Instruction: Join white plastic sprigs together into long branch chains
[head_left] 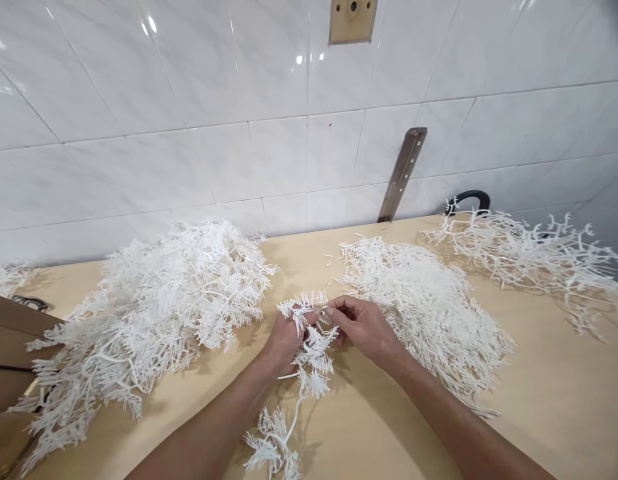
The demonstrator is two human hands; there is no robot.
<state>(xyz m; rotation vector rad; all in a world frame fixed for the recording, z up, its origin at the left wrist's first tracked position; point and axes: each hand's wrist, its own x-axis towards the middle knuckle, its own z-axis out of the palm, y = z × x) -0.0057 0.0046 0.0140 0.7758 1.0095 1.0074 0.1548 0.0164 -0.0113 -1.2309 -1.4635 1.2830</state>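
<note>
Near the middle of the table, my left hand (283, 340) is closed around a white plastic branch (316, 353) with feathery, needle-like tufts. The branch hangs down past my wrist toward the front edge of the view. My right hand (363, 327) pinches at the upper part of the same branch, thumb and forefinger together, close to the left fingertips. What exactly lies between the right fingertips is too small to make out. A large heap of similar tufted branches (183, 293) lies on the left, and a pile of loose thin white pieces (423, 300) lies beside my right forearm.
Bare, spread-out white stems (529, 257) lie at the far right, in front of a black curved handle (471, 199). A metal strip (403, 173) leans on the tiled wall (209, 160). A cardboard box (13, 347) stands at the left on the wooden table (553, 400).
</note>
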